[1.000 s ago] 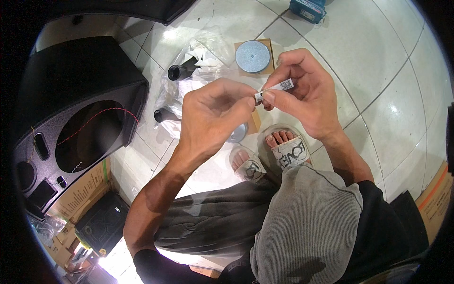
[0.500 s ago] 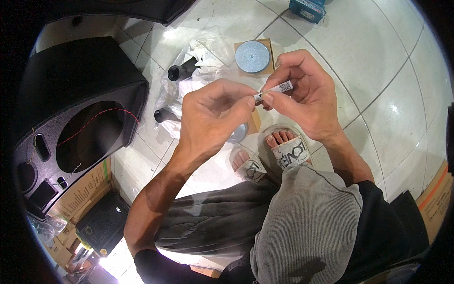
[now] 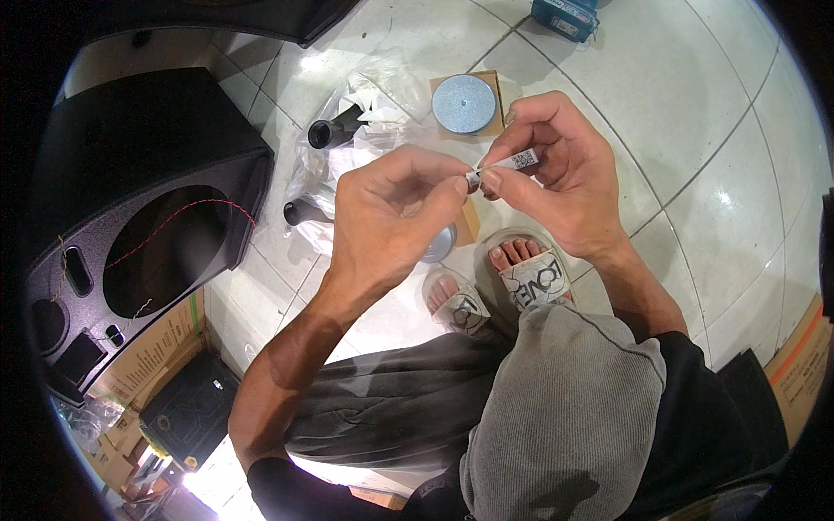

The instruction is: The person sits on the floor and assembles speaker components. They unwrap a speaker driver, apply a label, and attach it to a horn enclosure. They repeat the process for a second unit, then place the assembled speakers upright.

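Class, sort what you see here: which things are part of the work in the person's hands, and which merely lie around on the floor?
In hand:
small labelled tube, held by the right hand
its dark tip, pinched by the left hand

Lying about:
black speaker cabinet with a round cut-out
grey disc on cardboard
black tubes in clear plastic wrap
blue box

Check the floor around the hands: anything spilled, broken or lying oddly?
Nothing looks spilled or broken. Both hands pinch a small tube. Loose clear plastic bags lie crumpled by two black tubes, and a red wire hangs across the speaker cabinet opening.
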Available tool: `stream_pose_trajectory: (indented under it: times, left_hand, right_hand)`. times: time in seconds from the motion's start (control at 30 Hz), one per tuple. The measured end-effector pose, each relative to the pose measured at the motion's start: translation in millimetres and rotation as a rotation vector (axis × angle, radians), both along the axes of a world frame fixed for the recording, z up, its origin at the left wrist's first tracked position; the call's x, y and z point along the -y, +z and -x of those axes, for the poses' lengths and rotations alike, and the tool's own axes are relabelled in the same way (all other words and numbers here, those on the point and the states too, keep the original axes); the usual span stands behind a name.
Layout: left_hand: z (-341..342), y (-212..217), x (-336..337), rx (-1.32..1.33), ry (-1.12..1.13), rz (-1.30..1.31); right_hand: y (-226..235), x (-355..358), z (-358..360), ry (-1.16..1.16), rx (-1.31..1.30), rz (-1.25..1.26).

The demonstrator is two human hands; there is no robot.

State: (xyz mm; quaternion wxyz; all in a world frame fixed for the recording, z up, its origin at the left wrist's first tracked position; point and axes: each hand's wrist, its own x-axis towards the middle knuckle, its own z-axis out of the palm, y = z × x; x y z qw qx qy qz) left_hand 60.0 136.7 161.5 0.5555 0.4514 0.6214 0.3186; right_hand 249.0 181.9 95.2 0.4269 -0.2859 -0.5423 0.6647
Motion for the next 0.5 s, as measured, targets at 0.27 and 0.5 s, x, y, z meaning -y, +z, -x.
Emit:
stream_pose_trajectory:
  times: [0.27,0.5]
  left_hand:
    - [-0.4,-1.7,0.9,-0.072,0.023,-0.029]
    - [-1.3,-4.4,1.9,-0.093,0.040,-0.035]
  right_hand:
    - [0.4,0.9,0.0,-0.010,0.036,-0.019]
    - [0.4,1.7,0.4,-0.005,0.053,-0.027]
